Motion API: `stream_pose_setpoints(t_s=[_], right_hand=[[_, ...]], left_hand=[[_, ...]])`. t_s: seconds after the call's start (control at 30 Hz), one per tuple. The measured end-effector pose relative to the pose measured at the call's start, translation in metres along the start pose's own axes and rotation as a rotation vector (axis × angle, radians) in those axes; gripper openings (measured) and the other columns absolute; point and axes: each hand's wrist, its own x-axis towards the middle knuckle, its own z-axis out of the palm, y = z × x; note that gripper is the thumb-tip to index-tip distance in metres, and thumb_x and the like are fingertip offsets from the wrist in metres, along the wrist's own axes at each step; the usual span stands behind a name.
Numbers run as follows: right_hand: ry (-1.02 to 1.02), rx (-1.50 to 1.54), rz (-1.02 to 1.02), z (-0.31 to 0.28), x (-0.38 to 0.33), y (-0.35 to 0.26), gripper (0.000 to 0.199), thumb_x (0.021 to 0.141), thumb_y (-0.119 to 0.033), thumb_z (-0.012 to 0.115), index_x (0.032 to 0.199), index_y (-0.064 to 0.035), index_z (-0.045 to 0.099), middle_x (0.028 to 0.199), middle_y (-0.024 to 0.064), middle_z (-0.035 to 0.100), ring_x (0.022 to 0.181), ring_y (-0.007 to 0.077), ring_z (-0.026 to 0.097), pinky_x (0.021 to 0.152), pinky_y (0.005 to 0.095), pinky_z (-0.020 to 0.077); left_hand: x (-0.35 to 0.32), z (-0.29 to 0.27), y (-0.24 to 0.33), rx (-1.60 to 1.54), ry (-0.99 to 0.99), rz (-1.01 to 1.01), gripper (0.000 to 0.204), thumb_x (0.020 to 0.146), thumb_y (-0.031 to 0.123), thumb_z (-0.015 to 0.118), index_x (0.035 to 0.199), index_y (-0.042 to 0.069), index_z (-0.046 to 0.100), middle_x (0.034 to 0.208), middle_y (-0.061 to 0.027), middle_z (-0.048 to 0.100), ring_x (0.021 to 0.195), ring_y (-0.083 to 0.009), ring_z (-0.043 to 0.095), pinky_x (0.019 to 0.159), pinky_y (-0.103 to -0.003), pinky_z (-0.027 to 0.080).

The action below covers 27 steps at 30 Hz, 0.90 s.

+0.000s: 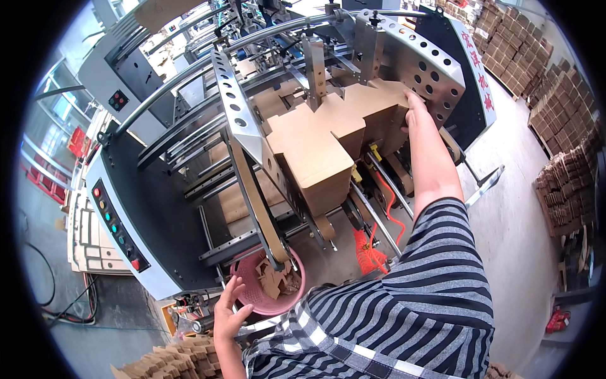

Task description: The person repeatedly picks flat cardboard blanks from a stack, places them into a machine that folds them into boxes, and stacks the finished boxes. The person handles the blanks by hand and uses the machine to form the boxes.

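Observation:
A thick stack of brown cardboard box blanks (322,136) with notched edges sits in the machine's feed end, between two perforated metal side plates. My right hand (413,112) reaches out to the stack's far right corner and lies against its edge, fingers stretched along it and partly hidden. Nothing is visibly gripped there. My left hand (228,309) hangs low with its fingers apart and holds nothing. Beside it is a pink basket (303,278) with cardboard scraps (278,281) in it.
The left perforated plate (237,107) and right one (416,47) flank the stack. A button panel (117,221) is on the machine's left side. An orange air hose (386,189) hangs below the stack. Bundled cardboard (568,120) stands at right; more cardboard (170,363) lies at lower left.

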Motion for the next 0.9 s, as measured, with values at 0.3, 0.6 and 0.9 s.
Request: stream_pose_setpoints(t_s=[0.3, 0.6, 0.9], right_hand=[[-0.005, -0.014, 0.03, 0.001, -0.002, 0.0, 0.104, 0.068, -0.065, 0.069, 0.147, -0.01, 0.03, 0.151, 0.0227, 0.027, 0.133, 0.0461, 0.031, 0.101, 0.0657, 0.0253], [-0.034, -0.09, 0.089, -0.011, -0.02, 0.002, 0.105, 0.068, -0.064, 0.071, 0.147, -0.01, 0.03, 0.15, 0.0243, 0.027, 0.132, 0.0475, 0.032, 0.1, 0.0655, 0.0265], [-0.427, -0.84, -0.373, -0.032, -0.032, 0.061, 0.038, 0.081, -0.035, 0.067, 0.078, 0.0027, 0.065, 0.067, 0.0109, 0.065, 0.063, 0.0183, 0.065, 0.052, 0.0306, 0.0493]], left_hand=[[0.006, 0.004, -0.008, 0.038, -0.047, -0.005, 0.081, 0.069, 0.004, 0.073, 0.142, 0.004, 0.04, 0.136, -0.0165, 0.051, 0.124, -0.0266, 0.051, 0.104, -0.037, 0.038], [0.019, 0.012, 0.005, 0.189, -0.102, 0.05, 0.081, 0.069, 0.01, 0.077, 0.142, 0.006, 0.042, 0.134, -0.0154, 0.054, 0.123, -0.0241, 0.052, 0.102, -0.036, 0.04], [-0.015, 0.001, -0.022, 0.154, -0.002, -0.045, 0.08, 0.069, 0.01, 0.077, 0.141, 0.006, 0.042, 0.133, -0.0163, 0.054, 0.123, -0.0255, 0.053, 0.103, -0.037, 0.04]])
